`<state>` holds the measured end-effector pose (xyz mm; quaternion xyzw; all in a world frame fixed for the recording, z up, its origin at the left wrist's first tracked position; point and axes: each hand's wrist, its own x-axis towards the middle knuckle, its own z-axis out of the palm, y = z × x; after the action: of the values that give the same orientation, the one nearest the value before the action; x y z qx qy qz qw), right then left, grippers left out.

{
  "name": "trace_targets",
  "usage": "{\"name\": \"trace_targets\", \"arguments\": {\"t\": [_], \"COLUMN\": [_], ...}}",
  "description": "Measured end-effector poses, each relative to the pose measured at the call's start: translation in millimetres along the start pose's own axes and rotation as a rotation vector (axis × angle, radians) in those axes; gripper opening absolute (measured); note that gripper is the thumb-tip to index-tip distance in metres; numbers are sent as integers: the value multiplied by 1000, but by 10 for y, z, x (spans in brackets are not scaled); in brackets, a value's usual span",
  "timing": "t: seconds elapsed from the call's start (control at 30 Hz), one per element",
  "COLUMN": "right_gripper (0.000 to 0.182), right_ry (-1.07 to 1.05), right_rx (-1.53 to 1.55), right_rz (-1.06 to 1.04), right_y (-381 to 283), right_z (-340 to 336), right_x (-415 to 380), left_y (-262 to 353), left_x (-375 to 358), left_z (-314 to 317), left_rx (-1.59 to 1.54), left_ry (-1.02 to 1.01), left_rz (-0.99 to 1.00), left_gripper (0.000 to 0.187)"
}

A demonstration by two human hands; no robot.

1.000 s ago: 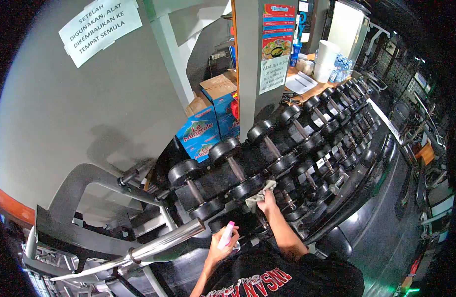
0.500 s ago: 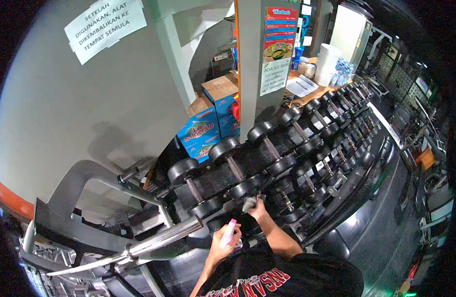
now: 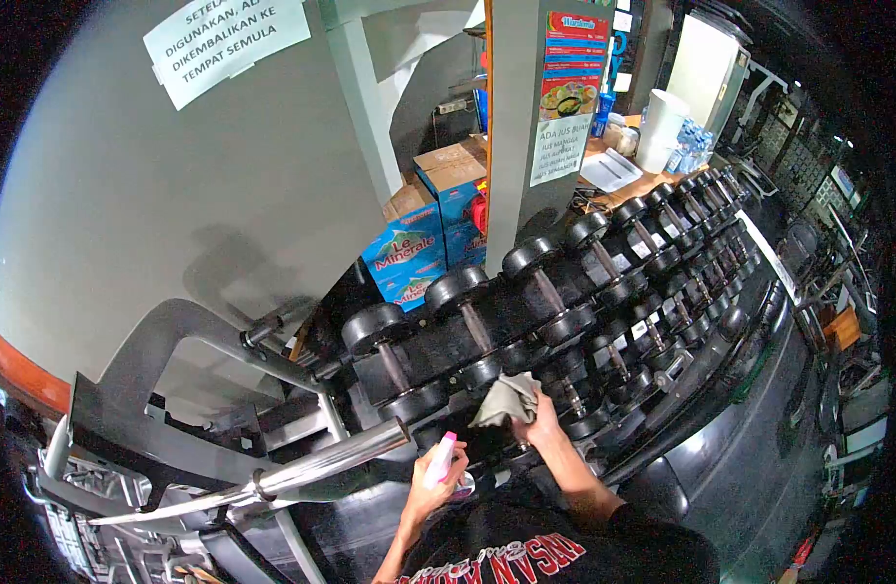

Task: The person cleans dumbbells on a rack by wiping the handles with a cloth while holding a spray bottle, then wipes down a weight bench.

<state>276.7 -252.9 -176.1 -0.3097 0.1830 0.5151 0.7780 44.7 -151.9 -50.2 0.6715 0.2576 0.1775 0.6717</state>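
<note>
My left hand (image 3: 432,484) is closed around a spray bottle (image 3: 440,459) with a white and pink head, held low in front of my shirt. A greyish cloth (image 3: 507,401) hangs in my right hand (image 3: 539,420), its fingers gripping one side of it. The cloth overlaps the front end of a black dumbbell (image 3: 474,326) on the upper tier of the rack. Left of it on the same tier lies another dumbbell (image 3: 394,368). To the right of my right hand, a lower-tier dumbbell (image 3: 573,396) shows its metal handle.
The dumbbell rack (image 3: 631,451) runs away to the far right with several more dumbbells. A thick chrome bar (image 3: 331,459) on a grey machine frame juts in at my left. Behind the rack stand a pillar (image 3: 513,209), blue cartons (image 3: 406,255) and a wooden counter (image 3: 652,182).
My right hand has moved slightly right, and the cloth, bunched at the dumbbell's end before, now spreads out more. The left hand keeps the bottle. The whole view has shifted a little.
</note>
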Motion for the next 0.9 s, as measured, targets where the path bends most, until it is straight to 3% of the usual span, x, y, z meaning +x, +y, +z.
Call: {"name": "trace_targets", "arguments": {"t": [0.1, 0.13, 0.2, 0.23, 0.27, 0.3, 0.37, 0.4, 0.5, 0.57, 0.63, 0.7, 0.73, 0.77, 0.9], "right_gripper": [37, 41, 40, 45, 52, 45, 37, 37, 13, 19, 21, 22, 21, 20, 22], "right_ry": [211, -4, -186, -523, -333, -67, 279, 279, 238, 207, -409, 48, 167, -32, -164], "right_rx": [153, 167, 247, 344, 378, 352, 231, 231, 341, 411, 2, 389, 435, 412, 456], "right_rz": [-28, -53, -19, 35, 111, 64, -21, -18, 51, 84, 53, 310, 184, 232, 147], "right_y": [-68, 30, 146, 222, 309, 465, 698, 714, 739, 674, 501, 211, 125, -10, -548], "right_z": [-116, -990, -659, -628, -581, -683, -197, -178, -113, -83, -297, -118, 113, 178, -131], "right_x": [201, 910, 889, 945, 1024, 1321, 1203, 1186, 1158, 1165, 987, 812, 613, 378, 357], "left_y": [-40, -49, -32, -4, 12, 17, 36, 70, 128, 80, 47, 38, 52, 61, 86], "left_x": [11, 3, -7, -22, -34, -40, -58, -65, -107, -121, -121, -132, -141, -143, -195], "left_z": [-47, -62, -82, -90, -91, -88, -76, -77, -100, -105, -135, -143, -143, -146, -134], "left_rx": [-8, -13, -18, -7, 3, 4, -11, -10, 100, -29, 8, 45, 31, 18, 15], "left_ry": [-9, 10, 32, 32, 32, 32, 34, 36, 51, 69, 52, 37, 27, 18, 23], "left_rz": [20, 27, 39, 54, 68, 67, 34, 32, 109, 85, 94, 102, 82, 63, 71], "left_gripper": [25, 24, 23, 23, 23, 23, 23, 23, 23, 21, 20, 19, 19, 19, 20]}}
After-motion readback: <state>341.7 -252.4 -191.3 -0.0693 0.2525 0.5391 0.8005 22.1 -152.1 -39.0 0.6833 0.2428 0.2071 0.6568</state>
